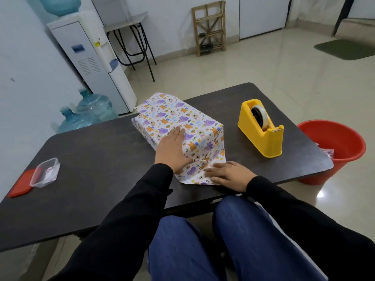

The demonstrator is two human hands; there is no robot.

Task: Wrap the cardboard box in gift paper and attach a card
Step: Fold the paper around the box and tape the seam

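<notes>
Box (178, 116) sits mid-table, slightly left of centre, long axis running away from me, already covered in the gift paper (205, 142) (white, purple and orange animal print). Far end looks folded, with a small corner of paper sticking out at its left. Near end not closed: the paper comes down off the top edge and fans out as a flap lying on the table (97, 159). My left hand (172, 149) lies flat on the near part of the box top, fingers straight and together, pointing away from me, thumb down at the fold on the near face; pressing, not gripping. My right hand (228, 173) is also flat, palm down on the right part of that flap, fingers spread and pointing left, pinning it to the table. Yellow tape dispenser (261, 132) with a clear roll stands right of the box, apart from it. Clear plastic tub (45, 172) near the left edge, resting partly on a red lid (20, 186); contents unreadable. Red bucket (343, 142) on the floor just past the table's right end, paper scrap inside.
</notes>
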